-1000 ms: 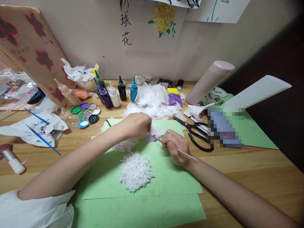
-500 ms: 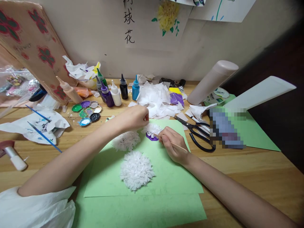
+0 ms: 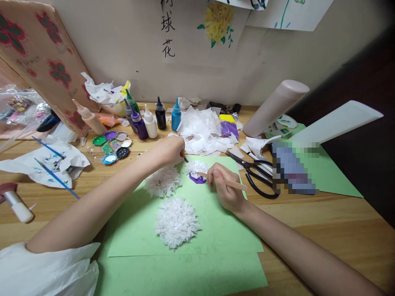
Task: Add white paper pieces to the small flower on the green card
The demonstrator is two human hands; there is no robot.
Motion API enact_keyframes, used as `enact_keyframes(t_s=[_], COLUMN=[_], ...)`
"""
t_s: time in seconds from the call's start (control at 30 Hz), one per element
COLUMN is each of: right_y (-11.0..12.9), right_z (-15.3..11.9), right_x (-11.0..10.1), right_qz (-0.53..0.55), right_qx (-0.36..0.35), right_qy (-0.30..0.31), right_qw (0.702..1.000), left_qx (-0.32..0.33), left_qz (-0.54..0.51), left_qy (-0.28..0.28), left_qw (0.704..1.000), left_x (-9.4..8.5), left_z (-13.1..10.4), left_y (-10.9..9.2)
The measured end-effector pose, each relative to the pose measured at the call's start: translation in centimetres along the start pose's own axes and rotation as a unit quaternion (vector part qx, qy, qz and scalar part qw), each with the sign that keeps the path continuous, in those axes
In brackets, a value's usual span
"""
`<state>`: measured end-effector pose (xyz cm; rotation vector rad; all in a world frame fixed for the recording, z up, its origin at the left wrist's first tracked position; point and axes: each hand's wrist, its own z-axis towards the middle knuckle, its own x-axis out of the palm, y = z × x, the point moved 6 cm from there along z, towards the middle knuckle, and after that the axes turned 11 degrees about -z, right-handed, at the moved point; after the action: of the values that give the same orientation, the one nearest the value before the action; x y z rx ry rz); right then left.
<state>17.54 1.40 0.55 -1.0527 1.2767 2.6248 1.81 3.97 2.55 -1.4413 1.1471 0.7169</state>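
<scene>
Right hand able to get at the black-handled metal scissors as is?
Probably yes: the black-handled metal scissors lie near the right hand, nothing visible between, though it grips a flat wooden stick.

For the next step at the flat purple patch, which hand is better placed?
Right, I'd judge: the right hand grips a pale, flat wooden stick whose tip points at the purple patch; the left hand sits farther off.

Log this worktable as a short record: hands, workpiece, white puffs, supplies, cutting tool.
Right hand: grips a wooden stick
Left hand: curled; anything held is unclear
Workpiece: purple base, partly covered by white strips
White puffs: front puff and left-rear puff, on green paper
Supplies: white paper pile, purple bottle, blue bottle
Cutting tool: black-handled scissors, lying near the right hand
</scene>
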Motion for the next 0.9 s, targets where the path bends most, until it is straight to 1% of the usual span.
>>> enact_keyframes(t_s=[0.07,0.13,0.2,0.27,0.37,0.47,0.7,0.9], right_y=[0.5,0.9,1.3,1.6,1.7,1.6,1.5,1.3], right_z=[-0.4,-0.7,-1.0,-1.0,-0.8,-0.7,-0.6,-0.4], right_x=[-0.5,-0.8,-0.8,-0.6,-0.2,0.0,0.0,0.3], right_qz=[0.014,0.021,0.019,0.006,-0.019,-0.035,-0.044,-0.055], right_qx=[-0.037,-0.074,-0.106,-0.124,-0.127,-0.118,-0.108,-0.097], right_qy=[-0.032,-0.046,-0.040,-0.023,0.007,0.022,0.014,0.029], right_qw=[0.999,0.996,0.993,0.992,0.992,0.992,0.993,0.993], left_qx=[-0.003,-0.004,-0.003,-0.001,-0.001,-0.003,-0.010,-0.004], left_qz=[0.000,-0.001,-0.004,-0.007,-0.011,-0.016,-0.020,-0.023], left_qy=[0.000,0.001,0.003,0.003,0.003,0.004,0.004,0.002], left_qw=[1.000,1.000,1.000,1.000,1.000,1.000,1.000,1.000], left_x=[0.0,0.0,0.0,0.0,-0.1,-0.2,-0.2,0.1], left_z=[0.0,-0.1,-0.1,-0.1,-0.2,-0.3,-0.3,-0.1], left_y=[0.0,0.0,0.0,-0.1,-0.2,-0.3,-0.2,0.0])
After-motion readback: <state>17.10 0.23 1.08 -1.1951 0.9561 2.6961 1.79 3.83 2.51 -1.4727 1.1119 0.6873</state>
